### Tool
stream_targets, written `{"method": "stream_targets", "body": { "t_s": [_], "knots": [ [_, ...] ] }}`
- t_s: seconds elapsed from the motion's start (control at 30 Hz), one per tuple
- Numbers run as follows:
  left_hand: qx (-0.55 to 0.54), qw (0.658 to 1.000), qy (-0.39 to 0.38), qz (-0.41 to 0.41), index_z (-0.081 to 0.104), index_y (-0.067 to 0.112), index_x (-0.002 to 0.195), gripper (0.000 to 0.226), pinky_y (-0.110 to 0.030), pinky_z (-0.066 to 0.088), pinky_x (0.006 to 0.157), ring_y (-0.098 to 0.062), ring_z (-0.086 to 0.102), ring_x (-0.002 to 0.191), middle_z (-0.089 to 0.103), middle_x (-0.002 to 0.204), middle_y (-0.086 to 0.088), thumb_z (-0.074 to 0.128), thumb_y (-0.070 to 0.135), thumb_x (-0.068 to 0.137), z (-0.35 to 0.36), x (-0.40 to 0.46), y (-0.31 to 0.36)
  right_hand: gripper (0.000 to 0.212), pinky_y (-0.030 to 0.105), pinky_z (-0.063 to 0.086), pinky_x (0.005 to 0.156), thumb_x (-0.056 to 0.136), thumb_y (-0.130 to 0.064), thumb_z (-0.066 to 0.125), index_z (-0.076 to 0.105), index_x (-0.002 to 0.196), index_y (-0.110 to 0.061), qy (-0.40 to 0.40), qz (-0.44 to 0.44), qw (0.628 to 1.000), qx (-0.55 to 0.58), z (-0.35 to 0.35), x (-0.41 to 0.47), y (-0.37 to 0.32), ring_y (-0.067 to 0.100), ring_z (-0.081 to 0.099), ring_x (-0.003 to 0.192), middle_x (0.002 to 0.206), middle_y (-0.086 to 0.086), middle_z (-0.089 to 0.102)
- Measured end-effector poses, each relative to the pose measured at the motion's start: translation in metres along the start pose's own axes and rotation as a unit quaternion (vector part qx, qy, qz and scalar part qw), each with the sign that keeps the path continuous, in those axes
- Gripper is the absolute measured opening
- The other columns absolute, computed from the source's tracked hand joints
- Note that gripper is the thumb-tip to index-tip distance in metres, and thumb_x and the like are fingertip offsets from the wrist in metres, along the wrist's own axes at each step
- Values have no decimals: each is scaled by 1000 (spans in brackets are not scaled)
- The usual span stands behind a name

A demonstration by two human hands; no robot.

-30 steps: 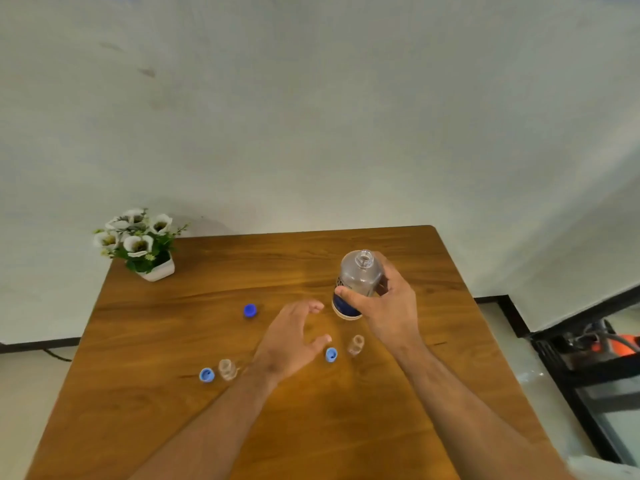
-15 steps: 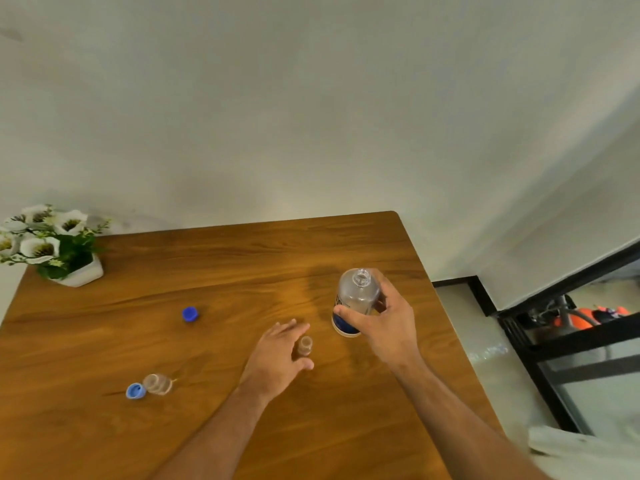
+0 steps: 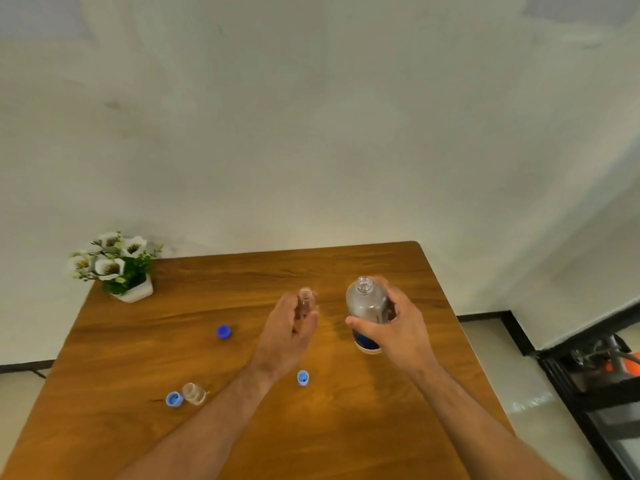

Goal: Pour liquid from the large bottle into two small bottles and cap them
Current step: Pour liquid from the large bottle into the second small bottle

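My right hand (image 3: 394, 327) grips the large clear bottle (image 3: 366, 306), which has a blue label and an open neck, and holds it upright above the wooden table (image 3: 311, 427). My left hand (image 3: 287, 334) holds a small clear bottle (image 3: 306, 301) upright, lifted off the table, just left of the large bottle. A second small bottle (image 3: 194, 393) stands on the table at the near left with a light blue cap (image 3: 174, 399) beside it. Another light blue cap (image 3: 302, 377) lies below my left hand. A darker blue cap (image 3: 223, 331) lies further left.
A white pot of white flowers (image 3: 117, 268) stands at the table's far left corner. The table's right edge drops to a tiled floor, where a black frame (image 3: 585, 375) stands. A pale wall rises behind the table.
My left hand has picked up the small bottle from the table and raised it beside the large bottle. My right hand has lifted the large bottle a little.
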State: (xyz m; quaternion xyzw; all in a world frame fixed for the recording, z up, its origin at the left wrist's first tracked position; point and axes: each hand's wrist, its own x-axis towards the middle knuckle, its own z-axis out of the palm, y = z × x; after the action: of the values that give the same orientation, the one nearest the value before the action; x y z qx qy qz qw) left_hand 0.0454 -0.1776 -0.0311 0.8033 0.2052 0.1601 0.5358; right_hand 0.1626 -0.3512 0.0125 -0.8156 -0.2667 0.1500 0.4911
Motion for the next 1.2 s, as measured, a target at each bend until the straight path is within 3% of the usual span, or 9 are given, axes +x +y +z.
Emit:
{"method": "stream_targets", "body": {
  "t_s": [0.13,0.27,0.37,0.43,0.6,0.8,0.9,1.07,1.2],
  "knots": [
    [-49,998,9,24,52,41,106,15,-34,56,75,-14,60,84,61,98,0,47,31,95,-34,6,31,73,7,48,75,61,-45,90,46,119,-54,-10,-59,998,-6,5,14,-34,-11,51,109,117,-28,56],
    [-79,996,-15,35,50,31,100,6,-31,47,71,-9,48,74,52,83,3,49,32,94,-68,4,51,70,4,46,70,56,-54,87,44,109,-71,-29,-122,991,-39,15,26,-78,-18,48,106,108,-37,56],
    [-118,990,-48,59,49,26,110,35,-40,55,85,-22,61,92,61,98,-6,60,52,90,-80,5,65,65,2,46,70,59,-60,85,45,109,-72,-46,-148,987,-39,19,33,-101,-17,52,104,107,-36,59],
    [-126,988,-35,85,46,23,115,47,-43,58,81,-30,63,95,62,100,-13,63,57,87,-89,4,73,59,5,48,69,63,-63,84,51,112,-64,-60,-169,983,-32,24,35,-117,-11,57,102,108,-34,61],
    [-119,986,-1,115,44,29,105,37,-14,47,67,4,54,73,58,78,22,59,59,88,-111,5,76,59,9,51,67,61,-51,86,54,109,-61,-109,-198,973,-51,33,39,-145,-5,64,95,106,-32,63],
    [-109,989,-24,97,42,28,109,56,-12,46,65,9,54,72,58,77,31,57,73,79,-129,2,77,62,11,51,66,55,-51,85,57,111,-48,-131,-203,968,-69,42,42,-154,-3,65,89,102,-18,67],
    [-98,990,-23,98,41,29,105,53,-11,45,64,10,53,70,57,76,33,54,74,79,-133,0,74,59,10,51,65,54,-52,84,57,107,-53,-136,-200,967,-76,46,41,-155,-5,64,90,100,-22,66],
    [-93,990,-21,100,42,28,107,54,-12,45,62,8,52,68,58,75,29,53,73,79,-134,-3,69,60,7,49,64,55,-54,85,53,104,-64,-134,-201,966,-92,51,41,-156,-8,62,93,103,-35,61],
    [-93,990,-29,97,43,24,113,60,-21,51,71,-7,56,77,59,88,5,53,73,80,-134,-2,62,62,6,48,63,56,-55,86,51,106,-66,-136,-206,963,-112,52,40,-158,-9,62,93,105,-38,59]
  ]
}}
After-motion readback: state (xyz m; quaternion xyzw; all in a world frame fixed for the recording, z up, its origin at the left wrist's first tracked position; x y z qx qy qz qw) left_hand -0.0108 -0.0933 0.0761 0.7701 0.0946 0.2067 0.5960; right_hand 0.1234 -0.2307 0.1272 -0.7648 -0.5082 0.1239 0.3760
